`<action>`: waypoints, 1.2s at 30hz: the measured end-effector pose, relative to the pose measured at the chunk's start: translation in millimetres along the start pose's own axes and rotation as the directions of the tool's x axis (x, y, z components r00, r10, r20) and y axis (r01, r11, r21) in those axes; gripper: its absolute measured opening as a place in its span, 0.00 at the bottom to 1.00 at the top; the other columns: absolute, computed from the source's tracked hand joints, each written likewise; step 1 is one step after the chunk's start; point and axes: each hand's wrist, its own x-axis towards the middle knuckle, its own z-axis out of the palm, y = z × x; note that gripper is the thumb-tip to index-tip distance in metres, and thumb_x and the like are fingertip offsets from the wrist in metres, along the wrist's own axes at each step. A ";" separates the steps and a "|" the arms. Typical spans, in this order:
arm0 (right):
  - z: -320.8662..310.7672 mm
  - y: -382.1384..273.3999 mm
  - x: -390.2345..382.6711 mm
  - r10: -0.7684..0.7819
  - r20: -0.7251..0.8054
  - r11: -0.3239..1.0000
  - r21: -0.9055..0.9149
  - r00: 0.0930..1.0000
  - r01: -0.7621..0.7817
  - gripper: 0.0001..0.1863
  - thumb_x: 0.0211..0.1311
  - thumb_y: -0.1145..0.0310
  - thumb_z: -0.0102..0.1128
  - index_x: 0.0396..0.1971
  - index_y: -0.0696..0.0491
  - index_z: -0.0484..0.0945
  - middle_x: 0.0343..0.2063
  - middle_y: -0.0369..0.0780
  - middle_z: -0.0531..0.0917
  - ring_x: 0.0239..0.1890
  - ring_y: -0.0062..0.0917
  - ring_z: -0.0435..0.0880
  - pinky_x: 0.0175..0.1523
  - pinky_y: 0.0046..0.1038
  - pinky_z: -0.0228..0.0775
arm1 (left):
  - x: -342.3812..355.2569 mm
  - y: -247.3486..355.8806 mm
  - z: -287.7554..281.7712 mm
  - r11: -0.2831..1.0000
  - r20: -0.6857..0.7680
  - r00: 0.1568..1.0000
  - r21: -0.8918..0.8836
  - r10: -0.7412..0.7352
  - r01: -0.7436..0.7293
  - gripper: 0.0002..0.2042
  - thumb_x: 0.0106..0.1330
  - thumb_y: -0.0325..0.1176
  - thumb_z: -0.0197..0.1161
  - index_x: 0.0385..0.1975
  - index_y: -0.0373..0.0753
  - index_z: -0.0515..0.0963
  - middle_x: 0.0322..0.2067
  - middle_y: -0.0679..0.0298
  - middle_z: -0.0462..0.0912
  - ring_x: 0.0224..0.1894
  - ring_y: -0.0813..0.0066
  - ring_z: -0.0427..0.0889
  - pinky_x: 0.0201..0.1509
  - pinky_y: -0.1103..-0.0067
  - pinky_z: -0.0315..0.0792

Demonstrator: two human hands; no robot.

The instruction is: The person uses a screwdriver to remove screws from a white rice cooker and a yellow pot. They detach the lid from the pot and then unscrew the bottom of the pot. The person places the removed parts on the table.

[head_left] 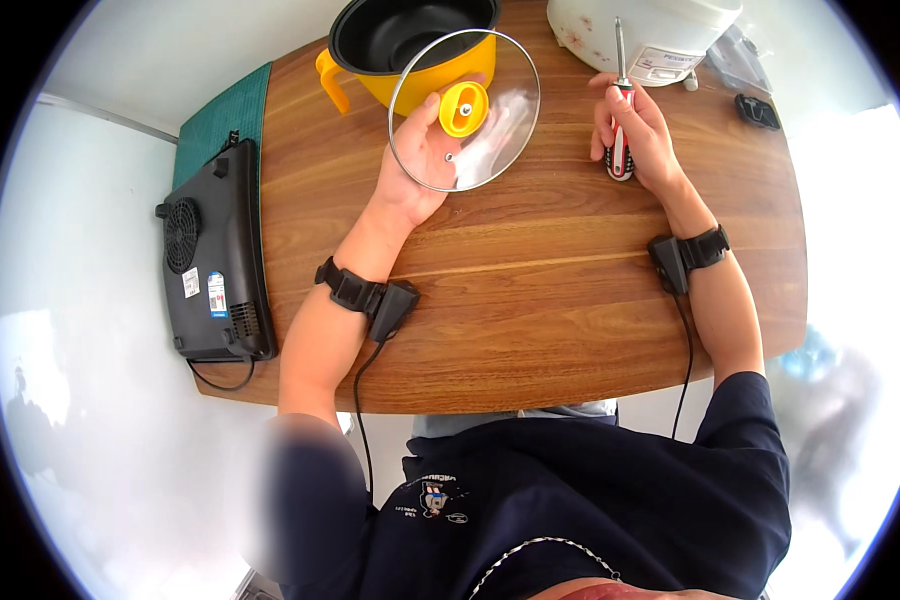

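Observation:
My left hand (411,172) is closed on a round clear glass pot lid (508,135) with a metal rim, tilted up over the table. A yellow oval knob (464,109) sits at the lid's middle, a screw head showing in its centre; my thumb lies beside it. The remaining fingers are partly hidden behind the knob. To the right, my right hand (642,130) is wrapped round a screwdriver (620,160) with a red, white and black handle. Its metal shaft points away from me, apart from the lid.
Behind the lid stands a yellow pot (370,82) with a black inside. A white container (635,35) is at the back right, near a small black part (757,112). An upturned black cooker base (210,260) lies at the left on a green mat (225,120). Cables hang from both wrist straps.

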 end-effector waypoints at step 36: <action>41.4 -0.6 -20.9 -0.081 0.137 0.937 -0.327 0.987 0.123 0.20 0.64 0.75 0.66 0.56 0.58 0.78 0.40 0.35 0.84 0.42 0.17 0.80 0.50 0.23 0.73 | -0.3 -9.8 -27.9 0.966 -0.081 0.965 -0.047 0.248 -0.252 0.22 0.79 0.41 0.47 0.59 0.30 0.76 0.57 0.56 0.81 0.57 0.60 0.79 0.75 0.55 0.65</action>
